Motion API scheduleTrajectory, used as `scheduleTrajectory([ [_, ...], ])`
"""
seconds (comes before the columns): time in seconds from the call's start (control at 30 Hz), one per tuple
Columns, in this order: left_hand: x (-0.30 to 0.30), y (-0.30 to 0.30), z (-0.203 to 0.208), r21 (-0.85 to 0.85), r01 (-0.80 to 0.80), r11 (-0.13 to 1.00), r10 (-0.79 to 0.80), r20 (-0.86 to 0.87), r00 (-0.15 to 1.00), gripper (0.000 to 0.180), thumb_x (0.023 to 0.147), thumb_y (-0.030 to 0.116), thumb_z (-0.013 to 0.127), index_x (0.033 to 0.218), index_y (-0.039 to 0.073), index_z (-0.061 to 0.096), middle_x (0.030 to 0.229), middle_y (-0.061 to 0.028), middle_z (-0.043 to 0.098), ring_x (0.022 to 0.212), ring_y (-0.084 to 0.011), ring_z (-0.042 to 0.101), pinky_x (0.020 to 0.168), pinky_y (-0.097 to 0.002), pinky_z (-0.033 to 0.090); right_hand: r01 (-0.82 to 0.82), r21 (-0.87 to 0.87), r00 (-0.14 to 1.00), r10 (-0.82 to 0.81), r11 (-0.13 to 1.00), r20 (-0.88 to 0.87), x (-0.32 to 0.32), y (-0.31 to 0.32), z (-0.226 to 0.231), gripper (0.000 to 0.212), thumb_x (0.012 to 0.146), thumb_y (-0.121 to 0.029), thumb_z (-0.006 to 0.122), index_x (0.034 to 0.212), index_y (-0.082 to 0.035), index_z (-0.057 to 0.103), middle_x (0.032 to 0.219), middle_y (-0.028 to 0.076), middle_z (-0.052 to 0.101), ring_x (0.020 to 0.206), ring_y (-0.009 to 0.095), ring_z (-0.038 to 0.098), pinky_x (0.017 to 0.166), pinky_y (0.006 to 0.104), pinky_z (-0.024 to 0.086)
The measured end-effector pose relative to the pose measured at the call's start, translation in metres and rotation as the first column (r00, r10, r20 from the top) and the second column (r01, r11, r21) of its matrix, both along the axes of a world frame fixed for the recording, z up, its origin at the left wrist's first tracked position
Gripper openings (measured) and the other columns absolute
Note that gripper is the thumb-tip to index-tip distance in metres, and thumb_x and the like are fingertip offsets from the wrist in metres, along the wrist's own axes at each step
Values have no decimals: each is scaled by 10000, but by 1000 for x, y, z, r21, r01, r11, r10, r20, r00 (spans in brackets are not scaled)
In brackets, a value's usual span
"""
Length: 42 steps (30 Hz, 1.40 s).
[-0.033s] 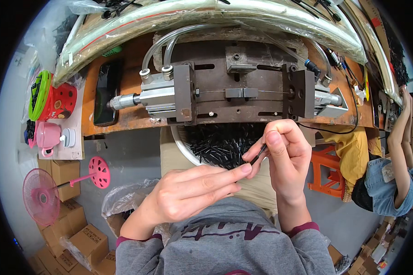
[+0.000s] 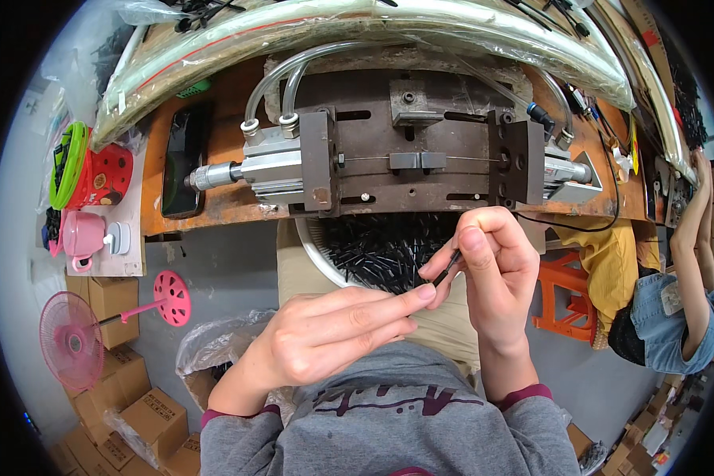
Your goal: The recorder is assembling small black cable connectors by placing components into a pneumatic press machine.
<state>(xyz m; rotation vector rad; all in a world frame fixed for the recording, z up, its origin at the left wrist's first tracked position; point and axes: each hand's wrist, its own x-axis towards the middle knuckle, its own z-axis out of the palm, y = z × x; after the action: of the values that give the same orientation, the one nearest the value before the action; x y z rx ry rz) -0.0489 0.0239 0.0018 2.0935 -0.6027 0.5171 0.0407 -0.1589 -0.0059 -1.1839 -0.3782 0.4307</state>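
My right hand (image 2: 496,266) pinches a thin black rod-like piece (image 2: 442,278) between thumb and fingertips, holding it at a slant. My left hand (image 2: 333,329) has its fingers pressed together, with the tips at the lower end of that same piece. Just beyond both hands, a pale round tub (image 2: 325,266) holds a heap of small black pieces (image 2: 381,247). Behind it on the bench stands a dark metal fixture (image 2: 365,186). Its two small grey blocks (image 2: 418,161) sit mid-way, with a thin metal pin reaching toward them from each side.
Clear air hoses (image 2: 293,79) run to the cylinders. A phone (image 2: 186,159) lies on the left of the bench, beside a red basket (image 2: 113,176) and pink cup (image 2: 83,236). A pink fan (image 2: 71,341) and cartons (image 2: 155,416) are at left; an orange stool (image 2: 559,297) and a co-worker (image 2: 678,313) at right.
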Motion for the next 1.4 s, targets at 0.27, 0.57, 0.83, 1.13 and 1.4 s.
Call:
scheduleTrajectory([
  [0.27, 1, -1, 1, -6, 1, 1000, -1, -14, 1000, 241, 636, 24, 807, 864, -29, 750, 1098, -190, 718, 805, -232, 720, 652, -290, 586, -29, 6, 1000, 29, 1000, 6, -3, -1, 4, 101, 1026, -56, 494, 1053, 36, 523, 815, 177, 685, 590, 173, 671, 526, 251, 542],
  [0.57, 2, -2, -2, -83, 31, 996, -36, -53, 998, 237, 633, 19, 794, 855, -45, 741, 1117, -228, 702, 851, -264, 724, 687, -310, 593, 5, -104, 996, 4, 995, 87, -5, 2, 8, 200, 1048, -168, 472, 1025, 29, 501, 738, 200, 679, 491, 167, 625, 451, 236, 509],
  [0.83, 4, -3, -2, -69, 10, 998, -14, -47, 999, 237, 629, 17, 792, 854, -42, 744, 1117, -217, 705, 857, -261, 723, 697, -317, 597, 0, -104, 996, 8, 995, 84, -3, 2, 10, 177, 1044, -142, 466, 1035, 33, 493, 741, 201, 678, 496, 177, 633, 455, 242, 516],
  [1.13, 6, -5, -1, -67, -7, 998, 4, -46, 999, 262, 620, 30, 801, 870, -34, 750, 1121, -198, 709, 834, -256, 720, 687, -307, 594, -7, -96, 994, 17, 995, 111, -2, 1, 8, 177, 1041, -143, 479, 1015, 32, 490, 763, 206, 680, 500, 184, 632, 448, 246, 514],
  [1.4, 28, -11, 7, 108, -234, 966, 237, -8, 972, 311, 653, 48, 805, 945, -12, 717, 1203, -181, 669, 942, -277, 683, 799, -361, 564, 180, -111, 980, -168, 977, 110, 10, -4, -2, 368, 1026, -115, 504, 1361, 13, 421, 951, 144, 697, 638, 103, 616, 570, 201, 464],
])
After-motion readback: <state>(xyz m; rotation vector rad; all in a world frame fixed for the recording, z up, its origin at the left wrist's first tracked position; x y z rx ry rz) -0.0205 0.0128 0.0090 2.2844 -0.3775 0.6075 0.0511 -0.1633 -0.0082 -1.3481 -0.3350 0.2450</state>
